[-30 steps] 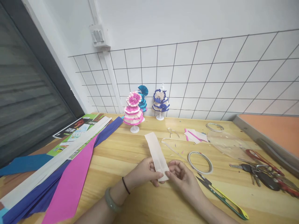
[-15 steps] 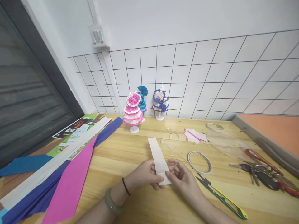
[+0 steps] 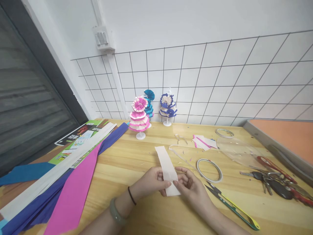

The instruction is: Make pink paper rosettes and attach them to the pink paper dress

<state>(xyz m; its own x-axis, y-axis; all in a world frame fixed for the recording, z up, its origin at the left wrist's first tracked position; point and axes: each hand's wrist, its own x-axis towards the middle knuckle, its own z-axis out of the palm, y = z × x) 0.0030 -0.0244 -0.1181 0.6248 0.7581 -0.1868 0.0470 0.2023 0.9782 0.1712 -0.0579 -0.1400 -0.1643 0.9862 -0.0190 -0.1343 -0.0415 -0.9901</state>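
A pale strip of paper slants away from me above the wooden table, its near end between my hands. My left hand pinches its left edge, thumb on top and fingers beneath. On the right edge, my right hand grips the strip with its thumb on top, the other fingers curled. To the right lie a roll of tape and green-yellow snips. Small paper pieces with pink edges rest farther back.
Long coloured paper strips cover the left side. Pleated paper trees in pink, teal and blue stand at the back. Keys, a second tape roll and a clear disc lie at the right.
The paper strip has shifted slightly toward me. My left thumb has moved a little up the strip, while my right hand stays nearly in place.
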